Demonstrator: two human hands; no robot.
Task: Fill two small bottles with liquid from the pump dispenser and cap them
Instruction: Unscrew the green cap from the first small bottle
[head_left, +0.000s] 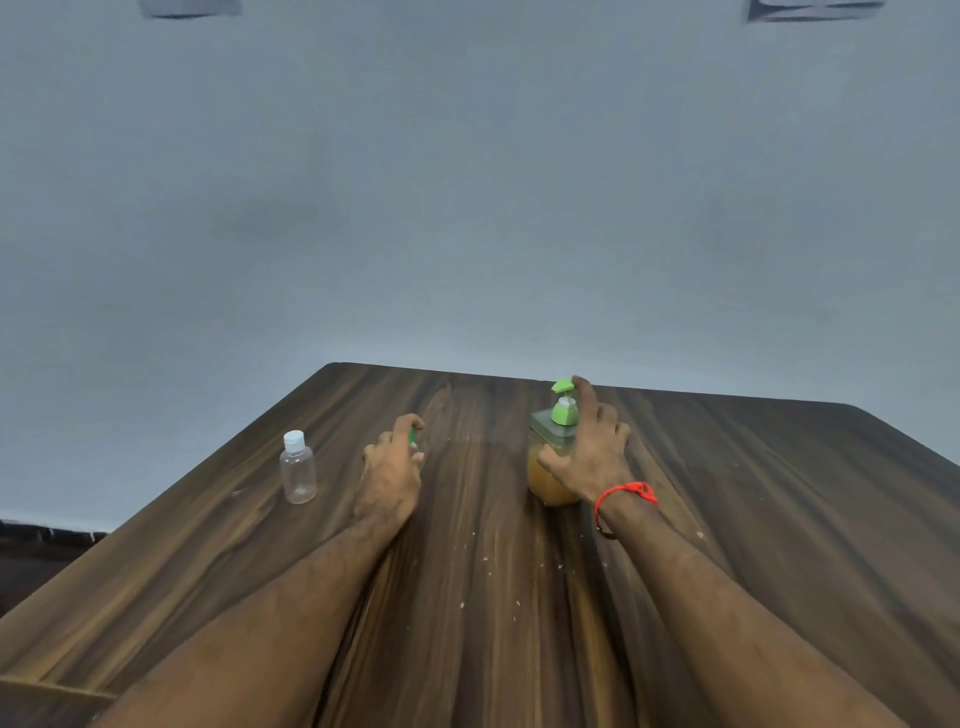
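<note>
— What's underfoot? 
— Dark wood-grain table (493, 597), pale crumbs or specks scattered along its middle.
— Behind it? 
— Plain grey-blue wall (467, 182); two dark rectangular patches at its top edge, too blurred to identify.

Your table (467, 519): dark wood-grain top, smooth, low sheen, pale specks scattered on it. Bottle (298, 475): clear glossy plastic, white ribbed plastic cap (293, 440). Dispenser (551, 467): clear plastic body, amber liquid inside, matt green plastic pump (563, 402). Wall (467, 208): matt painted grey. Red thread band (623, 496) on your wrist.
</note>
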